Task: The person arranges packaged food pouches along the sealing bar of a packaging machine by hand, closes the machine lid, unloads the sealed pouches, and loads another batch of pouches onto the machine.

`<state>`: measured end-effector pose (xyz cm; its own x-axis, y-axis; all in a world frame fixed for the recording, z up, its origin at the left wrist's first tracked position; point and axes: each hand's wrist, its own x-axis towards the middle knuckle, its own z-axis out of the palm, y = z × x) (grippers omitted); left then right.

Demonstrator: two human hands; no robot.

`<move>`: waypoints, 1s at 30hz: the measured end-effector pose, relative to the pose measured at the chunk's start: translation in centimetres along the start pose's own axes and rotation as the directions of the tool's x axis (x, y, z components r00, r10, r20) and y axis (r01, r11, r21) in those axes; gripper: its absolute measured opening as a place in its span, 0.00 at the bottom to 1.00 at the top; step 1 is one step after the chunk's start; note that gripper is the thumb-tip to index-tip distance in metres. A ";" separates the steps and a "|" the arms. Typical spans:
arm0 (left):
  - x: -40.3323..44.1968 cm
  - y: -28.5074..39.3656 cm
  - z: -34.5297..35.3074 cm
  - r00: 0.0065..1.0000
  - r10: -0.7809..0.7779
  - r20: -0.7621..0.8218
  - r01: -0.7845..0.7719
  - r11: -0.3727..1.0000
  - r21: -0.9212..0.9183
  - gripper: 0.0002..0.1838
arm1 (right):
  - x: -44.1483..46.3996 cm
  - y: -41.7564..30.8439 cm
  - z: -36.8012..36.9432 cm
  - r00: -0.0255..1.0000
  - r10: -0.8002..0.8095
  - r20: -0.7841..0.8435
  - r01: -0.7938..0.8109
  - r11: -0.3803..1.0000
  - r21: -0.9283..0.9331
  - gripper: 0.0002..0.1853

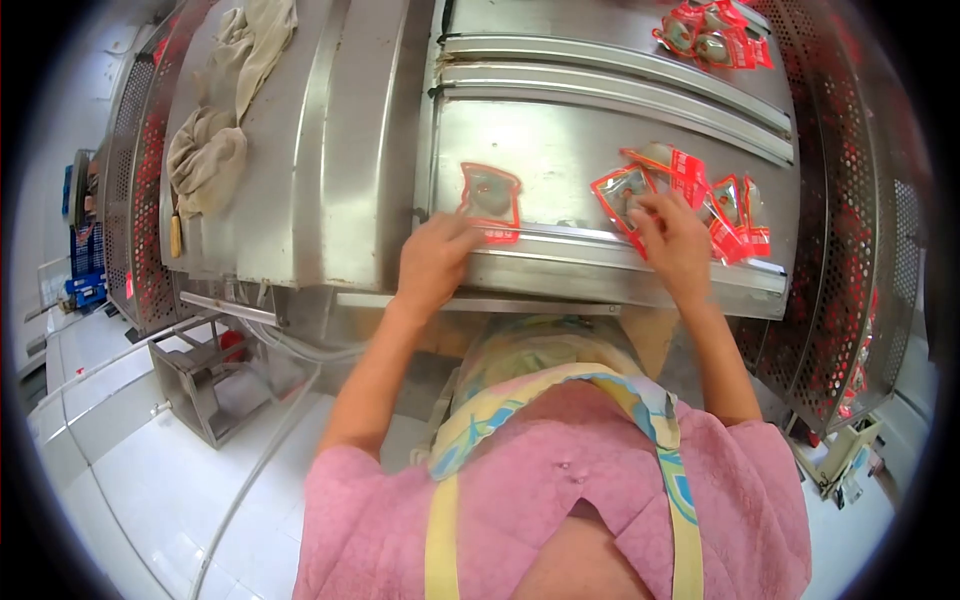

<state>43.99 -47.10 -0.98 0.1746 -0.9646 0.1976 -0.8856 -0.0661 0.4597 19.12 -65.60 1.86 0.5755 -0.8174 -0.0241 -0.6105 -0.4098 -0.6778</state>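
My left hand point(438, 258) is at the front strip of the steel machine, its fingers drawn together at the lower edge of a clear, red-edged food packet point(490, 192). That packet lies flat with a dark greenish-grey, rounded item inside, its red end across the metal strip. Farther right, my right hand point(676, 240) has its fingers closed on another red-edged packet point(622, 190), tilted at the side of a small pile. The fingertips partly cover this packet. More filled packets point(735, 215) overlap just right of my right hand.
The steel worktop point(560, 140) has long metal bars point(620, 85) across it. More packets point(712, 35) lie beyond the bars. Perforated metal crates point(815, 200) holding red packets stand at the right, another crate point(125, 200) at the left. Crumpled cloths point(207, 155) lie on the left steel surface.
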 end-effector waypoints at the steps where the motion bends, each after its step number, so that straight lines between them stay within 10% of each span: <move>1: 0.0 0.2 0.0 1.000 0.005 -0.022 -0.006 1.000 -0.002 0.15 | -0.5 1.1 -0.7 1.000 -0.005 -0.015 0.003 0.991 -0.132 0.14; 7: -0.3 0.3 0.3 0.994 -0.056 0.095 0.051 0.997 0.050 0.08 | -1.0 3.8 0.1 0.986 0.155 0.053 -0.120 0.903 -0.412 0.17; 10: 0.5 2.2 0.6 0.996 -0.086 0.016 0.088 0.975 -0.203 0.08 | -0.1 2.7 0.2 0.983 0.172 0.059 -0.153 0.957 -0.246 0.15; 15: 5.0 5.1 7.7 0.799 -0.544 0.258 0.586 0.606 -0.538 0.20 | 0.2 1.4 2.7 0.980 0.146 0.134 -0.157 0.985 0.073 0.16; 21: 9.6 4.8 8.1 0.486 -0.306 0.818 0.872 0.237 -0.429 0.20 | 0.5 1.4 0.9 0.744 0.484 0.461 -0.649 0.688 0.324 0.24; 30: 11.5 5.8 6.6 0.317 -0.328 0.890 0.927 0.306 -0.217 0.14 | 1.3 4.1 3.1 0.609 0.334 0.719 -0.789 0.345 0.508 0.16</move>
<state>37.97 -60.29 -1.76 -0.0368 -0.5109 -0.8589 -0.0160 -0.8590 0.5116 19.03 -67.16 -3.25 0.5377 -0.3437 -0.7699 -0.3888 0.7092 -0.5881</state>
